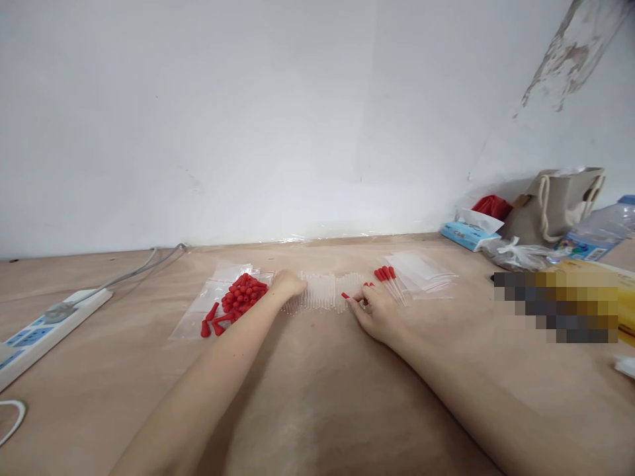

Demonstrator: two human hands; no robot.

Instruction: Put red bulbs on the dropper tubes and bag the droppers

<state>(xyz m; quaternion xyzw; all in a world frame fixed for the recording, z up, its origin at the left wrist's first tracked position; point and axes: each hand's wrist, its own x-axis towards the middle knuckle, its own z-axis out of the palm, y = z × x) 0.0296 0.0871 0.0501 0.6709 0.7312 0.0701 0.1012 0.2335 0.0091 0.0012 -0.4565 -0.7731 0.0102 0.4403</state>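
Observation:
A row of thin clear tubes [320, 292], looking like droppers, lies side by side on the table between my hands. My left hand [288, 285] reaches over the left end of the row, and most of its fingers are hidden behind the hand. At the right end, my right hand [380, 314] touches or nearly touches the tubes, thumb out and other fingers bent, with a gap between them. Small red patches at its fingertips look like nails. Left of my left forearm is a pile of red rubber bulbs [243, 293]. Beyond my right hand, several red-capped droppers [387, 273] lie together.
Clear plastic bags [191, 311] lie under the bulbs, with more bags [421, 272] at right. A power strip [54, 330] with a grey cable is at far left. Tissues [469, 233], a cloth bag [550, 201] and a large bottle [602, 228] stand at back right, before the wall.

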